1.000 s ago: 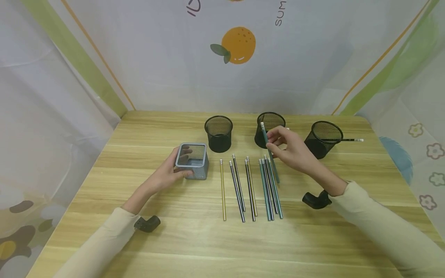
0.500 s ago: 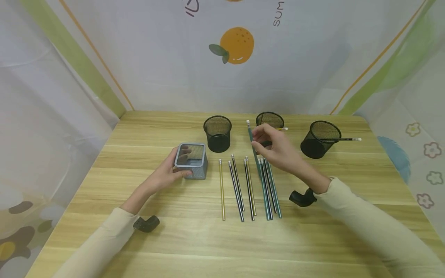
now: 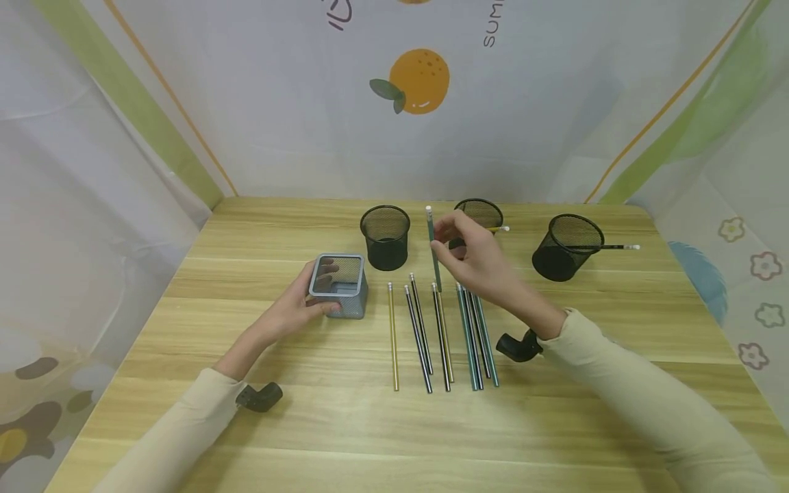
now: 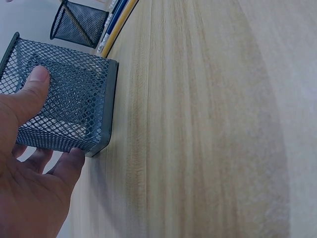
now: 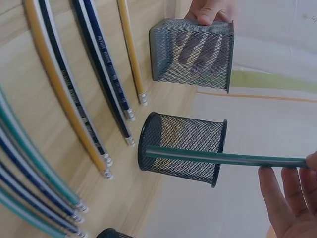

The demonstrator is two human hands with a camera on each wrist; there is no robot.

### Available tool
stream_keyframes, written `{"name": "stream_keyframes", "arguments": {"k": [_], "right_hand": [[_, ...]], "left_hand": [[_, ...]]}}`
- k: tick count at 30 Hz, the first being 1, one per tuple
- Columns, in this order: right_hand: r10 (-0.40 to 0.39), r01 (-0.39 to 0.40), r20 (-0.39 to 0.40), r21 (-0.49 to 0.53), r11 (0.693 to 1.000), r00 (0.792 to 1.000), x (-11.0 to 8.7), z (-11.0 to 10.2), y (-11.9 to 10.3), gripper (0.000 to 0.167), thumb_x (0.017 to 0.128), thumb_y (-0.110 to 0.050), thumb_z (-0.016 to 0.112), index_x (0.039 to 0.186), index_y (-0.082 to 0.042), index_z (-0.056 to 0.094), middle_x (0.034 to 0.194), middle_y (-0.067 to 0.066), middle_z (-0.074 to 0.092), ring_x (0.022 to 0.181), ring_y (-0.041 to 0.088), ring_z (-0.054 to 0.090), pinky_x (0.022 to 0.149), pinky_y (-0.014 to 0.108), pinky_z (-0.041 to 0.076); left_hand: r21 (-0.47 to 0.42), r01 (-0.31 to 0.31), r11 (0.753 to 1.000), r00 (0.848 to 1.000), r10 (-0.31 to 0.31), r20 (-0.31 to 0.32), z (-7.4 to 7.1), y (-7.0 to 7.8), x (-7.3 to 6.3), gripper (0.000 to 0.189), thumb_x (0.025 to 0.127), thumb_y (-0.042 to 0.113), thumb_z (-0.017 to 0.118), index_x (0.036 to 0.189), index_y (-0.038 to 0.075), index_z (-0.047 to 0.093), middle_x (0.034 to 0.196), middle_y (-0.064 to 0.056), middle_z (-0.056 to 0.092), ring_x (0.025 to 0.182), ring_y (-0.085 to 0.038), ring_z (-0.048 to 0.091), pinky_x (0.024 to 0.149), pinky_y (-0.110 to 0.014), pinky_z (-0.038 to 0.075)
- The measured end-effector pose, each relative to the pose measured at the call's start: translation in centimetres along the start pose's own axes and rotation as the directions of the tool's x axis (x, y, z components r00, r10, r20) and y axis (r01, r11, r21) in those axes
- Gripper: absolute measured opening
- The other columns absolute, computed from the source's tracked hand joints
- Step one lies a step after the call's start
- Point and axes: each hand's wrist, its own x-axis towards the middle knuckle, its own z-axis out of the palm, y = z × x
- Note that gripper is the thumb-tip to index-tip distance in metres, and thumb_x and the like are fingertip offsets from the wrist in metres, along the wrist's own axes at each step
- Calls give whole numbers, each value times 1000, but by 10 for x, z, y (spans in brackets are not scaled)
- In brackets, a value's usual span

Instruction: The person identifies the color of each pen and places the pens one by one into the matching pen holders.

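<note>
My left hand (image 3: 286, 318) holds a grey square mesh pencil holder (image 3: 353, 306) standing on the table. Its thumb lies on the near side in the left wrist view, with other fingers around the holder (image 4: 69, 104). Between thumb and fingers, my right hand (image 3: 477, 263) pinches a green pencil (image 3: 436, 269), raised above the table with its white eraser end up. In the right wrist view the pencil (image 5: 237, 159) crosses in front of a round black mesh cup (image 5: 190, 134). That cup (image 3: 387, 250) stands between the two hands in the head view.
Several pencils, yellow (image 3: 393, 342), dark (image 3: 419, 342) and green (image 3: 487, 342), lie in loose groups on the wooden table (image 3: 370, 438). A second black cup (image 3: 479, 205) with a yellow pencil is partly behind my right hand. A third black cup (image 3: 557, 260) bears a black pencil (image 3: 616, 246).
My right hand has moved left with the green pencil, from before the middle black cup towards the left one. My left hand and the grey holder have stayed in place.
</note>
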Motion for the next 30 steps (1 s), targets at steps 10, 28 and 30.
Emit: {"name": "stream_keyframes", "arguments": {"k": [10,28,30], "right_hand": [[-70,73,-89,37,997,994,18,6,-9,21,97,8,63,115,4,55,108,13,59,100,22,62,75,30,62],[-125,152,-205,124,981,971,47,10,-14,15,97,13,57,111,8,53,106,18,59,95,27,64,73,32,63],[-137,168,-217,132,977,966,50,11,-15,14,97,13,56,110,9,53,106,19,59,95,29,64,73,32,63]], "left_hand": [[-1,-2,1000,1000,2,-6,0,1,0,81,91,-9,71,155,0,23,155,-25,31,143,-43,30,110,-60,38],[-7,-7,1000,1000,7,-5,-1,-1,0,81,91,-9,71,155,1,23,156,-25,31,143,-43,31,110,-59,39],[-6,-8,1000,1000,8,-8,-1,-1,0,81,91,-9,71,156,2,23,156,-25,32,143,-43,31,110,-59,39]]}}
